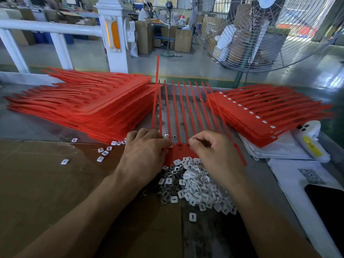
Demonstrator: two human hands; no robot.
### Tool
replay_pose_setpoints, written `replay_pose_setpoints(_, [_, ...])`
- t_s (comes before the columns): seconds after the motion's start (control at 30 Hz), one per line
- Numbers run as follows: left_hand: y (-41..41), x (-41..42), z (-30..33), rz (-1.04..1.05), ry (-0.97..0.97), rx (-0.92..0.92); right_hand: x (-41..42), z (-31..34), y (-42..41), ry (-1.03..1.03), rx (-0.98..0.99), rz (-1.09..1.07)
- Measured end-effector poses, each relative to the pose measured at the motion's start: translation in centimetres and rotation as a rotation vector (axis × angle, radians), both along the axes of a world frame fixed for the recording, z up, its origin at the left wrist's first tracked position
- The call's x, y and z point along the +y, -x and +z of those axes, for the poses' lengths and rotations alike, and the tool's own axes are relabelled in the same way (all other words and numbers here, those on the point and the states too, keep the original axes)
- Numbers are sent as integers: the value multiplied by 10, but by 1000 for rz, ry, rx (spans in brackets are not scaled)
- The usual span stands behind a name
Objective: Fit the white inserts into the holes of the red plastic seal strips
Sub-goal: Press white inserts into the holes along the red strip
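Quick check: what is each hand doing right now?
Left hand: fingers curled on the red plastic seal strip.
Right hand: fingertips pinched together over the strip; contents hidden.

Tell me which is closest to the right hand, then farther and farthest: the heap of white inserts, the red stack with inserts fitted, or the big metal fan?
From the right hand:
1. Heap of white plastic inserts, just below it.
2. Red stack with inserts fitted, up and right.
3. Big metal fan, far behind the table.

my L hand (143, 151): bare, no glove, ring or watch | my R hand (214, 153): bare too, short plain nails | both forearms bare to frame edge, no sleeve or cuff in view | no tape or wristband
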State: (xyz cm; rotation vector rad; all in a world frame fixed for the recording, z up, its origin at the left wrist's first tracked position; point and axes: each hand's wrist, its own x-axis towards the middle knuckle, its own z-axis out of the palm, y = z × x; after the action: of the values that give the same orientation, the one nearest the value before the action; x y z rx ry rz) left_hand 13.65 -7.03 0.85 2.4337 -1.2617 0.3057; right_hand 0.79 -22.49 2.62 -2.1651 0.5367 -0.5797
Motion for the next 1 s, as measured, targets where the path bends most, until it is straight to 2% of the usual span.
replay_pose_setpoints(0.3, [0, -5, 2, -15, -101, 42, 13, -2, -4, 309, 146, 167])
replay_pose_setpoints(0.47, [-4, -5, 1, -13, -90, 52, 20, -1, -10, 500, 234, 172])
replay_pose_setpoints(0.63, [-6, -1, -2, -38, -21, 83, 24, 0, -9, 560, 243, 174])
replay_pose_setpoints(0.77, [-6, 2, -3, -57, 23, 106, 22, -1, -7, 468, 196, 197])
replay_pose_setpoints(1.0, [-11, 4, -9, -80, 233, 272, 13, 1, -4, 37, 91, 177])
